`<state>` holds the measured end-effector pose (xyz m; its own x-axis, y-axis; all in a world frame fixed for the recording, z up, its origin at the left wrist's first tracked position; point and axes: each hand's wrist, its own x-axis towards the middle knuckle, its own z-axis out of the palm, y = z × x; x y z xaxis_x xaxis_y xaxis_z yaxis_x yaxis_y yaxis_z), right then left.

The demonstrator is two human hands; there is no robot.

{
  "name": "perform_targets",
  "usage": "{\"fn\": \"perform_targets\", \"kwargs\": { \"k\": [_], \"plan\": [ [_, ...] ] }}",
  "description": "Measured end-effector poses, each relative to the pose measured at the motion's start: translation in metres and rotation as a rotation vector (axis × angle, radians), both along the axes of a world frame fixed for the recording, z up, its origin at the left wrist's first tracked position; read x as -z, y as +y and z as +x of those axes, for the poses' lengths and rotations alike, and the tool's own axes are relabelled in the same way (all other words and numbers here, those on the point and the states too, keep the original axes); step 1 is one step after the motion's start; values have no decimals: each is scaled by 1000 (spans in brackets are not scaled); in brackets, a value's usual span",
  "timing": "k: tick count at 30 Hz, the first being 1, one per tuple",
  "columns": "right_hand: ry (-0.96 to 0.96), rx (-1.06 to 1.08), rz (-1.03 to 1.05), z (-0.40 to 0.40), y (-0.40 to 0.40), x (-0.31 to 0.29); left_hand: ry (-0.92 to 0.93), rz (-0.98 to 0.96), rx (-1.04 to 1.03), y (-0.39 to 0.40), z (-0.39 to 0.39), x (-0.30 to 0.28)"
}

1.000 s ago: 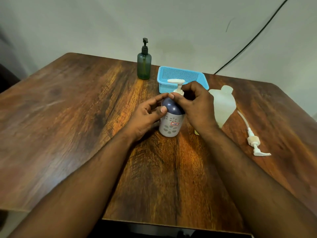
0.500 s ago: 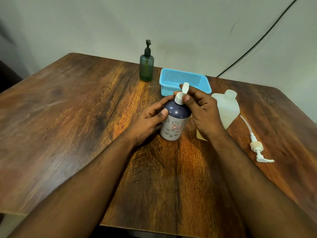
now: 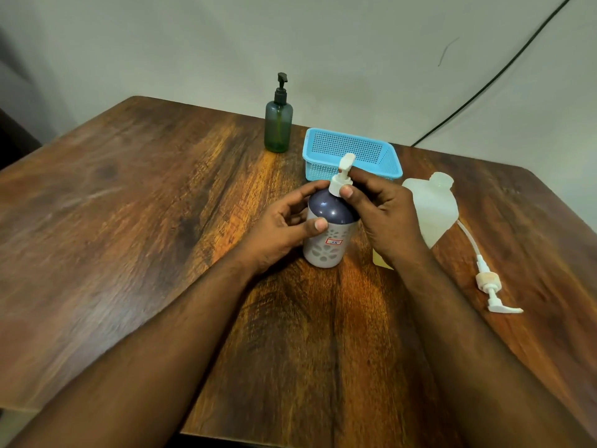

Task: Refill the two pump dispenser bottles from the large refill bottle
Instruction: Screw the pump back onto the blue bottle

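The left hand point(image 3: 284, 227) gripped the dark-domed grey plastic dispenser bottle point(image 3: 328, 231); the right hand point(image 3: 378, 208) pinched its white pump collar point(image 3: 340, 185). Hard twisting could tip it.

Purple-white pump bottle point(image 3: 328, 236) upright mid-table; green pump bottle point(image 3: 278, 126) behind; refill bottle point(image 3: 431, 205) right, uncapped.

Blue basket point(image 3: 352, 156) — green bottle point(image 3: 278, 130)

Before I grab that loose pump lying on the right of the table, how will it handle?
The loose pump probably weighs very little: thin plastic. Its long dip tube looks bendy and may sag or swing when lifted. The round collar could let it roll if nudged, though the spout should stop it.
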<state>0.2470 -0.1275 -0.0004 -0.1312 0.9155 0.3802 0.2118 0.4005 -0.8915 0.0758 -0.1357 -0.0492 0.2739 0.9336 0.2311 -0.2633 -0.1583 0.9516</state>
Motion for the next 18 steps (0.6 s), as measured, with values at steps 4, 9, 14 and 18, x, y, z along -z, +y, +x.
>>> {"fn": "perform_targets", "kwargs": {
  "k": [4,9,14,18],
  "plan": [
    [25,103,12,-4,1,9,23,24,-5,1,2,2],
    [47,235,38,-8,-1,21,49,49,-23,4,2,5],
    [251,236,35,-10,-9,29,75,75,-34,4,3,5],
    [196,199,21,-10,-7,26,67,59,-30,4,3,4]
  ]
}}
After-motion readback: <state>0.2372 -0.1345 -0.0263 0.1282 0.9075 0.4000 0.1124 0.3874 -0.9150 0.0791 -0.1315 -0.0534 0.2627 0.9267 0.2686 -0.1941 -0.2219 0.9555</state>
